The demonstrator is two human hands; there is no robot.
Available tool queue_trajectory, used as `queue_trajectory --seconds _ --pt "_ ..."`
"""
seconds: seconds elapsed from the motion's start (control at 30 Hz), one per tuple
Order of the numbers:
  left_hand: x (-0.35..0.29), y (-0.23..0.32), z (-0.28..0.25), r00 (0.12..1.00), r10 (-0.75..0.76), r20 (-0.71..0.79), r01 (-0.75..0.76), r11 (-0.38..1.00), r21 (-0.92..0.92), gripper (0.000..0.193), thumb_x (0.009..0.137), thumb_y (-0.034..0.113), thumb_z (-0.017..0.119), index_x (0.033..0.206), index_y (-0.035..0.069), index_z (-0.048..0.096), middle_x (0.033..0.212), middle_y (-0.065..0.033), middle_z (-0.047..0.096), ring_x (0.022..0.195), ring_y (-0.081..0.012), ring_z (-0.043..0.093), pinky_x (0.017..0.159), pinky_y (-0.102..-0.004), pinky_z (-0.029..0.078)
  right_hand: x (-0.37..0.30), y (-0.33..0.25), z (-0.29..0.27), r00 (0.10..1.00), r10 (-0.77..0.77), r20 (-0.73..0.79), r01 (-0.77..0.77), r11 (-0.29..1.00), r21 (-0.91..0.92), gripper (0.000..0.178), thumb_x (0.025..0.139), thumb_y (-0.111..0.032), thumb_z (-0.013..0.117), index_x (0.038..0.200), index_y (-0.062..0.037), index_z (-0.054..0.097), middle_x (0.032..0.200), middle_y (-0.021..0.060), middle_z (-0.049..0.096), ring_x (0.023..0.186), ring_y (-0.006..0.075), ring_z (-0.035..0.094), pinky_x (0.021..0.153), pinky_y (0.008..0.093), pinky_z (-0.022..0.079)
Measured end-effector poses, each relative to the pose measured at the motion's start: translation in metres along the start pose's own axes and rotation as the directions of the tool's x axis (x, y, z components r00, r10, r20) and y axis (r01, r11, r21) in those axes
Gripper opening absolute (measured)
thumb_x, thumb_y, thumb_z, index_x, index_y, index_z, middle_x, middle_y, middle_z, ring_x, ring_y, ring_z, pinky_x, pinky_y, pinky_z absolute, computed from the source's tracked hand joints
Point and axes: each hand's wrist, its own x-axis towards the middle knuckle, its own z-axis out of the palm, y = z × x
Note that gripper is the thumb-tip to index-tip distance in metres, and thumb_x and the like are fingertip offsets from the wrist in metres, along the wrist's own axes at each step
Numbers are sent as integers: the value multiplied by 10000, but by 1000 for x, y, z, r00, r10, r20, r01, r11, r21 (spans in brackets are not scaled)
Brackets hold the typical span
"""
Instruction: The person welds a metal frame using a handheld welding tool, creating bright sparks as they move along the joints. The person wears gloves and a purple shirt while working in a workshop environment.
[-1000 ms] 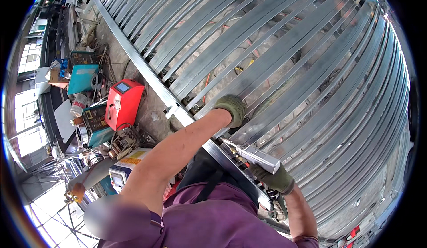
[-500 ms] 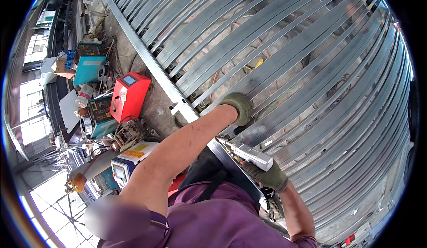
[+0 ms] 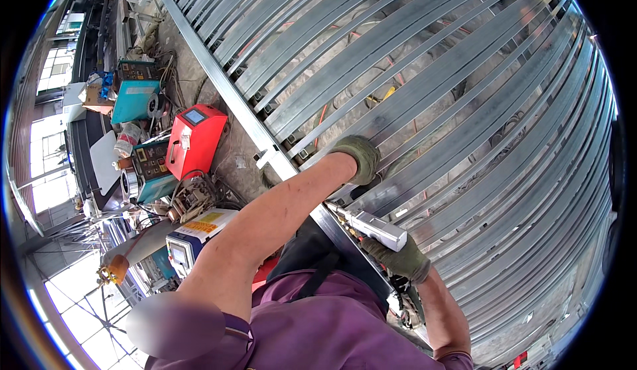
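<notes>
My left hand [image 3: 361, 159], in a green work glove, is stretched across to the flat grey metal bars [image 3: 398, 114]. It rests on them near the ends that meet the long edge rail [image 3: 229, 98]; its fingers are turned away and hidden. To the right, my right hand [image 3: 403, 262], gloved alike, is closed around a silver welding gun [image 3: 377, 229]. The gun's narrow front end points up and left to the joint of rail and bars, below my left hand. Whether its tip touches the metal is too small to tell.
Left of the rail stand a red machine with a small screen [image 3: 196, 141], teal welding machines [image 3: 135, 101] and a white-and-blue box [image 3: 196, 237]. Cables [image 3: 176, 81] trail over the floor there. Under the bars lie more hoses and a yellow item [image 3: 389, 93].
Both hands and the welding gun keep nearly the same place on the frame. The whole view has shifted very slightly.
</notes>
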Motion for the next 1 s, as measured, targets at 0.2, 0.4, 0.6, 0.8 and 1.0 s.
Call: queue_trajectory --seconds 0.2,0.4,0.6,0.8,1.0 --pt "-4 2 -3 1000 -13 -16 13 1000 4 313 945 296 698 1110 96 874 1165 -184 821 1100 -374 788 934 -481 614 -3 -22 4 999 31 -21 -36 949 -312 482 1032 -314 807 1442 -89 690 1328 109 790 1243 212 747 1057 350 606" --pt "-8 3 -7 1000 -14 -24 14 1000 -14 319 943 299 699 1111 91 873 1160 -194 820 1096 -380 791 931 -481 617 -6 -33 6 996 87 -3 -86 966 -245 501 1020 -307 824 1449 -88 684 1348 108 782 1251 213 743 1079 339 597" --pt "-10 4 -9 999 -22 -30 21 999 -37 320 932 295 707 1112 89 873 1151 -198 820 1096 -384 790 931 -488 615 -7 -30 6 996 88 -7 -88 975 -204 510 1038 -290 802 1471 -68 652 1357 106 771 1255 199 731 1090 325 596" --pt "-6 3 -6 1000 -5 -9 5 1000 -8 317 934 286 703 1115 90 874 1154 -197 820 1096 -385 789 929 -492 614 -8 -23 4 996 70 47 -59 976 -210 477 1115 -227 678 1524 -11 561 1400 138 717 1277 220 702 1111 323 605" --pt "4 -2 4 999 -2 33 2 1000 12 313 936 280 701 1117 92 874 1157 -197 821 1094 -384 790 922 -490 615 -13 -46 7 989 130 70 -112 967 -227 482 1131 -225 650 1543 -5 534 1417 139 702 1280 201 694 1112 320 606"
